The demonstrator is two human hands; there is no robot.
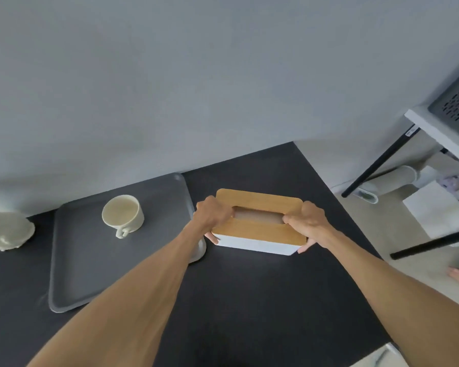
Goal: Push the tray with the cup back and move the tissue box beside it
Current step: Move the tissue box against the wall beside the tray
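Observation:
A white tissue box (260,245) with a wooden lid and an oval slot sits on the dark table, just right of the grey tray (77,274). My left hand (212,215) grips the box's left end and my right hand (306,221) grips its right end, thumbs down the near side. A cream cup (123,215) stands on the tray toward its back, handle facing me. The tray's far edge lies close to the grey wall, and its right rim nearly touches the box.
A pale lumpy object (7,230) rests on the table at the far left. The table's right edge (342,207) runs diagonally past the box. Beyond it stand a white desk with black legs (382,160) and floor clutter, including paper (435,207).

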